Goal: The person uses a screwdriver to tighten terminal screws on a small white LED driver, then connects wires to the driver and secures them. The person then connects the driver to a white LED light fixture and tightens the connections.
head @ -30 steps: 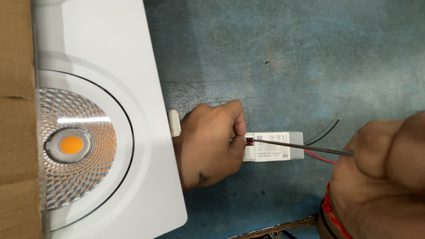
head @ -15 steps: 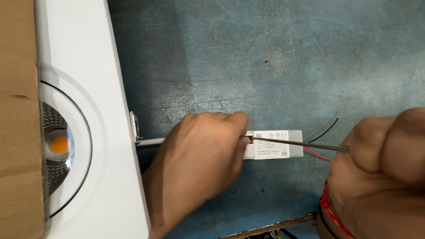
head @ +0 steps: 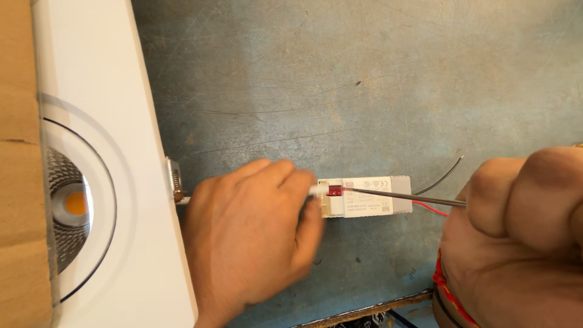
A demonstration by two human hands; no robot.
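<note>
While the left hand (head: pixel 249 234) pinches a white driver box (head: pixel 367 197), the right fist (head: pixel 516 237) (partly cut off) grips a thin tool (head: pixel 401 197)

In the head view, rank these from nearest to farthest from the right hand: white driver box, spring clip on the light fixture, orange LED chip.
From the right hand:
1. White driver box, just left, mid-table.
2. Spring clip, at the fixture's right edge.
3. Orange LED chip, far left, inside the reflector.

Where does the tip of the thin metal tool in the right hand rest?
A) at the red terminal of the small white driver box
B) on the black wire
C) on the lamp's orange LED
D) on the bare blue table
A: the right hand holds the thin metal tool, whose tip meets the red terminal on the small white driver box.
</note>
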